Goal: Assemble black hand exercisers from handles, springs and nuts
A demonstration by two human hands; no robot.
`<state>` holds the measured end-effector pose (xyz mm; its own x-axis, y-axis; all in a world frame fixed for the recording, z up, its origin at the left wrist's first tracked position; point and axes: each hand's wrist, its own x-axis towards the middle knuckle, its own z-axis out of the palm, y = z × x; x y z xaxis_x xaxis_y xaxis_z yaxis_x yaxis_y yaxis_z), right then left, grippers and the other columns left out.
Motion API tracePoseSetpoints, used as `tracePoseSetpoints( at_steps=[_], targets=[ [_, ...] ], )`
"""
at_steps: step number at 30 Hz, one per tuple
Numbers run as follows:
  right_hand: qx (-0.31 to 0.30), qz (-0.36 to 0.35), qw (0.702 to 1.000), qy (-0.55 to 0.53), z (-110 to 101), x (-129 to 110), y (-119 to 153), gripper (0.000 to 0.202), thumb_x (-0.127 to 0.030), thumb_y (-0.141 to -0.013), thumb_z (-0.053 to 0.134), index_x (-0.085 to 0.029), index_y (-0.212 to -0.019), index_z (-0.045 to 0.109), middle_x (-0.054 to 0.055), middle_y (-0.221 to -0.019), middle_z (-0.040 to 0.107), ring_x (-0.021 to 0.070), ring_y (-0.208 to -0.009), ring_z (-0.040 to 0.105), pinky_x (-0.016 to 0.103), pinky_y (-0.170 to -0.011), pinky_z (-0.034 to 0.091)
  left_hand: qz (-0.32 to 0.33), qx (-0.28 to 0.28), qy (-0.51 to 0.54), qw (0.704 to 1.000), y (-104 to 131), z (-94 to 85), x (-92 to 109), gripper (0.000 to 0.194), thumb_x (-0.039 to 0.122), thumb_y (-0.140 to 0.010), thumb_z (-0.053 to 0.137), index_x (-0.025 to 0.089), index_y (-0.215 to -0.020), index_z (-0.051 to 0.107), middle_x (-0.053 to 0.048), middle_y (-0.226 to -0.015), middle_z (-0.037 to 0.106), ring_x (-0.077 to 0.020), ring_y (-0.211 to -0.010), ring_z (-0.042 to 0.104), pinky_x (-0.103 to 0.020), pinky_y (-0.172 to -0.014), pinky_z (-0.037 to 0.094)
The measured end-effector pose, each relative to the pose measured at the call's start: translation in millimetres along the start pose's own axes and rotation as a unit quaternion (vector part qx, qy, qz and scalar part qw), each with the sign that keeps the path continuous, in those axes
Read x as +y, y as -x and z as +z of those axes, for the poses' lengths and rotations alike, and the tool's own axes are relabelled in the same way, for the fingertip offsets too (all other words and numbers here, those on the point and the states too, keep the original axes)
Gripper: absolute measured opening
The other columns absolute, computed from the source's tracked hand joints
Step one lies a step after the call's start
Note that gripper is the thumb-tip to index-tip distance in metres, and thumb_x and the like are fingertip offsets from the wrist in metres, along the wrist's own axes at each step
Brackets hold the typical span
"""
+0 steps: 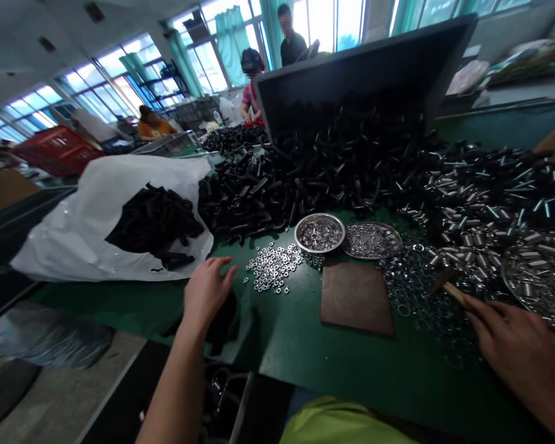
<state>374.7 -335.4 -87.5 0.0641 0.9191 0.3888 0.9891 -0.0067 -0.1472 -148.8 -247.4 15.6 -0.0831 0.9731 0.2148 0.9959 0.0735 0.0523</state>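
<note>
1. White crumpled plastic bag (87, 203), far left of brown flat square pad (357, 299)
2. Right hand (518, 336), right of pad: closed round pale wooden-handled, dark-headed hammer (454, 293); likely stiff, head-heavy, best gripped toward butt end
3. Left hand (208, 288), left of pad: thumb and fingers apart, nothing seen between
4. Small silver ring-shaped metal pieces (274, 267), nearer pad's left; probably light, slippery

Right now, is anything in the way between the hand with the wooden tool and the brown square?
Yes: small metal rings lie scattered on the green table between the right hand, with its wooden-handled tool, and the brown square. They lie low; nothing tall shows there.
</note>
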Motion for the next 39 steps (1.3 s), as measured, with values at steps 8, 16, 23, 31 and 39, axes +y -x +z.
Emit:
tracePoseSetpoints(
  at_steps=[8,16,23,31,39],
  targets=[
    [0.034,-0.158,0.987,-0.024,-1,-35,-38,0.029,-0.026,-0.089,0.047,-0.017,-0.112,0.063,0.012,-0.100,0.061,0.0244,-0.093,0.054,0.040,-0.085,0.046,0.126,-0.068,0.136,0.980,-160,61.8,194,0.028,0.028,-0.084,0.054,0.022,-0.110,0.062,-0.009,-0.117,0.059,-0.0248,-0.112,0.051,-0.034,-0.091,0.043],
    [-0.018,-0.124,0.988,-0.087,-3,-39,-57,0.025,-0.020,-0.090,0.047,-0.018,-0.107,0.065,0.010,-0.096,0.062,0.0211,-0.091,0.055,0.036,-0.082,0.047,0.030,-0.128,0.236,0.963,-230,91.3,241,0.028,0.012,-0.076,0.059,0.006,-0.104,0.062,-0.024,-0.114,0.058,-0.0375,-0.118,0.047,-0.049,-0.096,0.038],
    [-0.078,-0.068,0.994,-0.023,-5,-17,-103,0.022,-0.020,-0.090,0.046,-0.017,-0.094,0.068,0.009,-0.091,0.063,0.0217,-0.092,0.052,0.034,-0.081,0.043,0.044,-0.244,0.478,0.842,-206,60.9,231,0.030,0.023,-0.090,0.042,0.007,-0.106,0.062,-0.016,-0.098,0.067,-0.0190,-0.085,0.066,-0.030,-0.076,0.054],
    [-0.192,-0.100,0.975,0.051,2,-6,-145,0.017,-0.012,-0.080,0.053,-0.022,-0.077,0.066,0.008,-0.090,0.063,0.0248,-0.097,0.051,0.034,-0.074,0.038,0.009,-0.351,0.815,0.462,-64,27.4,164,0.047,0.005,-0.068,0.066,0.017,-0.112,0.059,-0.007,-0.100,0.068,-0.0196,-0.091,0.066,-0.037,-0.088,0.052],
    [-0.109,0.115,0.965,-0.210,9,10,-139,0.023,-0.033,-0.089,0.039,-0.022,-0.108,0.045,0.012,-0.097,0.066,0.0233,-0.080,0.062,0.035,-0.063,0.047,-0.119,-0.221,0.814,0.524,19,39.5,100,0.016,0.017,-0.064,0.072,0.017,-0.074,0.060,0.003,-0.069,0.058,-0.0077,-0.062,0.055,-0.024,-0.069,0.049]
  ],
)
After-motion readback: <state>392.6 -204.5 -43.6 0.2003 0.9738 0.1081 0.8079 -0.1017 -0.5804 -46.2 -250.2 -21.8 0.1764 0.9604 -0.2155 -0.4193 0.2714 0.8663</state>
